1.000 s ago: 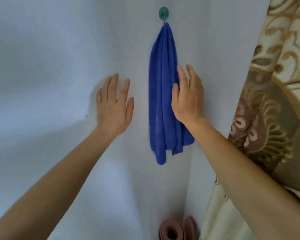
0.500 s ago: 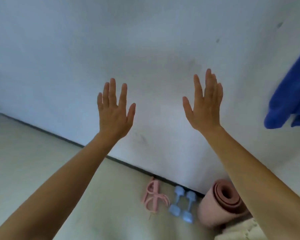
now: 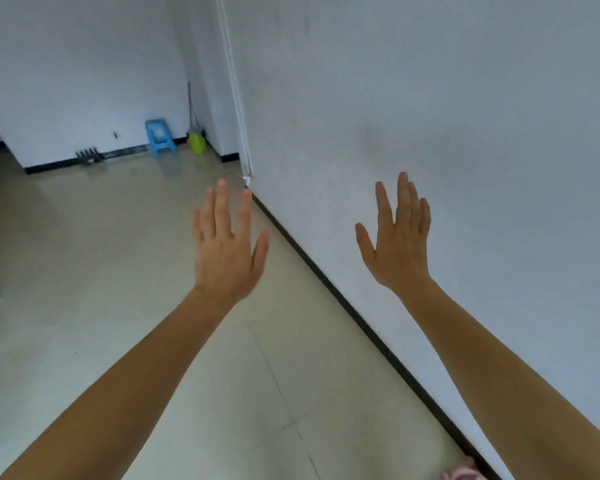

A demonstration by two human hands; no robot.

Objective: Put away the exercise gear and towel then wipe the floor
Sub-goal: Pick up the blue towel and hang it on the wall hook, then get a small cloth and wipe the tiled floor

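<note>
My left hand (image 3: 227, 252) is raised over the tiled floor (image 3: 84, 271), fingers spread and holding nothing. My right hand (image 3: 400, 242) is held up in front of the white wall (image 3: 465, 133), also open and holding nothing. A small bit of pink exercise gear (image 3: 463, 474) shows at the bottom edge beside the wall's black baseboard. The blue towel, the dumbbells and the rolled mat are out of view.
At the far end of the room stand a small blue stool (image 3: 160, 136) and a green dustpan with a broom (image 3: 196, 140) in the corner. A dark object (image 3: 88, 156) lies by the far baseboard. A white pipe (image 3: 236, 91) runs down the wall corner.
The view has swung left, away from the hanging blue towel and then past the dumbbells and mat. Both hands stay raised and open.
</note>
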